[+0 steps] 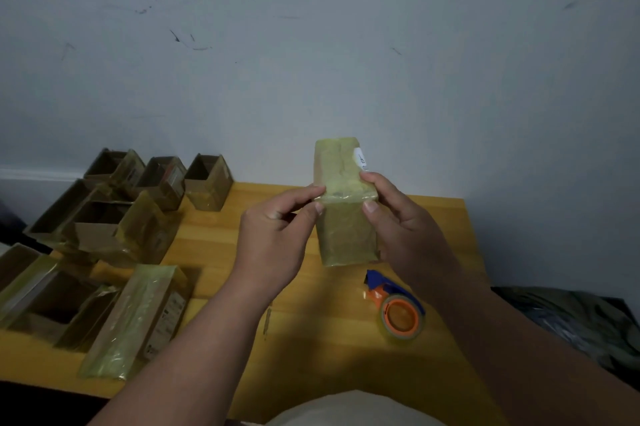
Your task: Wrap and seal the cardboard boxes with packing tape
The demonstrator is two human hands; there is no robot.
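Observation:
I hold a small cardboard box (344,214) wrapped in yellowish tape above the wooden table (214,252). My left hand (277,235) pinches the box's left edge between thumb and forefinger. My right hand (398,221) grips its right side, thumb on the front face. A white label shows at the box's upper right. The tape dispenser (398,308), blue and orange with a clear roll, lies on the table below my right hand.
Several cardboard boxes (117,228) stand at the table's left, some open-topped and partly taped. One taped box (138,318) lies flat near the front left. A scuffed wall rises behind the table. Dark crumpled material (571,325) lies beyond the table's right edge.

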